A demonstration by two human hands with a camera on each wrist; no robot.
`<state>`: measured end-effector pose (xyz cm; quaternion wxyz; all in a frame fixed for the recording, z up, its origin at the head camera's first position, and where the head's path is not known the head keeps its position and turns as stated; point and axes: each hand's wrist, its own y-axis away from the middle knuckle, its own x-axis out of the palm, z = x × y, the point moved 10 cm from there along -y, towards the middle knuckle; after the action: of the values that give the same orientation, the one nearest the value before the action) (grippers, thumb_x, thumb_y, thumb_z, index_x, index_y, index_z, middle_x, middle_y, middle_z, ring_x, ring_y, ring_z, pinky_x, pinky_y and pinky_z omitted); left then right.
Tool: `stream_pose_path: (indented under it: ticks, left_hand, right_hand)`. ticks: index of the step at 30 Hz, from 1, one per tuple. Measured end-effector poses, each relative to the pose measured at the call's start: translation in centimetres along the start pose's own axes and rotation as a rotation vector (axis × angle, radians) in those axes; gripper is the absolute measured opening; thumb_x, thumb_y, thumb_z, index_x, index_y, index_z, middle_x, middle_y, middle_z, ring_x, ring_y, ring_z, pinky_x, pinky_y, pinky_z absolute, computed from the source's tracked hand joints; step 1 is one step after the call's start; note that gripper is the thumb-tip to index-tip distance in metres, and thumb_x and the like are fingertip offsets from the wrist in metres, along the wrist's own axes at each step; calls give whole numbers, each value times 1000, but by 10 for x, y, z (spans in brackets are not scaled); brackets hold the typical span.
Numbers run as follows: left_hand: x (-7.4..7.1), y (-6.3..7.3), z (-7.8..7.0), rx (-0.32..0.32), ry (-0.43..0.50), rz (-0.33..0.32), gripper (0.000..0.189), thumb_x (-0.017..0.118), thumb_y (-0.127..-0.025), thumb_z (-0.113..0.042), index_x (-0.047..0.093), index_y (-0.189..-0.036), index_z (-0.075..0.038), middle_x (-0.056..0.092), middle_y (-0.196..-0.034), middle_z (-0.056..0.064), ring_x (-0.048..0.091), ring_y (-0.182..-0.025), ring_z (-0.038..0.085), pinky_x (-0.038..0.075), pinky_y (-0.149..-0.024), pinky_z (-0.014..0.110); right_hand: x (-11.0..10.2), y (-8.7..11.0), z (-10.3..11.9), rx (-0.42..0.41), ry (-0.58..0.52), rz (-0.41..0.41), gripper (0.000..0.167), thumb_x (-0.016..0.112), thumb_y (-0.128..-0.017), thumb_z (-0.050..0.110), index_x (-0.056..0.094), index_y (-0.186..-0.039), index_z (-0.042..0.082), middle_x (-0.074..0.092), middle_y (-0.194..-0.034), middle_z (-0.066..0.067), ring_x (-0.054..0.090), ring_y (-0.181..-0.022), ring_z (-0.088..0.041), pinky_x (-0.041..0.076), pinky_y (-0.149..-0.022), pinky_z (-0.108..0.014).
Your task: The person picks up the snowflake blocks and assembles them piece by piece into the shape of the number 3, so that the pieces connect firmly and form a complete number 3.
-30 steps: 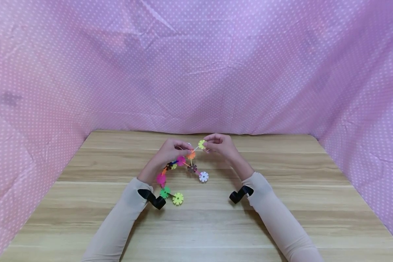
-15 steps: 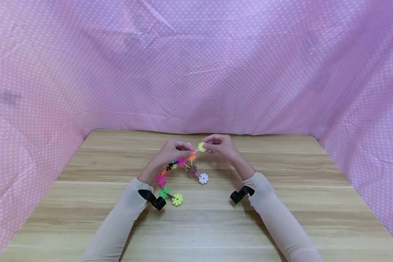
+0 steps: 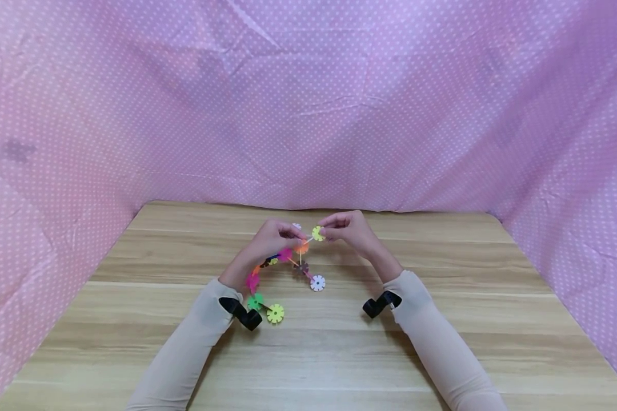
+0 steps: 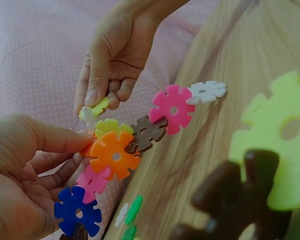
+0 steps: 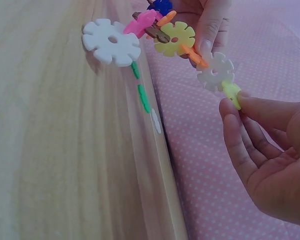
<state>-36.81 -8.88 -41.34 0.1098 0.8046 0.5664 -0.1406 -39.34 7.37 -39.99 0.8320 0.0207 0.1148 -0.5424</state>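
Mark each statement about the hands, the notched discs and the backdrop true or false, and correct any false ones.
1. The left hand and the right hand each pinch a disc. True.
2. The disc in the right hand is blue. False: it is a yellow disc.
3. The left hand pinches an orange disc. True.
4. A white disc touches that yellow disc. True.
5. The backdrop is plain green. False: it is pink cloth with white dots.
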Motion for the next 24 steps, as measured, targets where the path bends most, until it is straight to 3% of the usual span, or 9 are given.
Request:
stream_pose_path:
  ticks: [6,15,24]
  left_hand:
    - [-1,0,-4,29,-31,-36,13,70,-90,1,77,-101,2,73,-92,11,61,-77,13,52,-66,19]
    - [-3,1,-9,57,-91,-64,11,70,-89,2,78,-97,1,74,-90,13,58,-71,13,47,-59,18]
    - [-5,2,-8,33,-87,-88,10,71,-89,1,78,-95,0,74,-88,12,57,-70,13,46,-57,18]
  right_hand:
    - [1,0,2,-10,11,-1,22,75,-89,-1,73,-109,-9,77,-83,-1,74,-79,-28,58,-86,-65]
    - [1,1,6,-36,43,-3,20,77,-88,1,74,-106,-7,78,-88,-11,74,-79,-29,61,-82,-58]
    - [2,1,9,-57,25,-13,22,76,-87,-2,72,-107,-10,78,-86,-8,74,-76,-28,65,-77,-46]
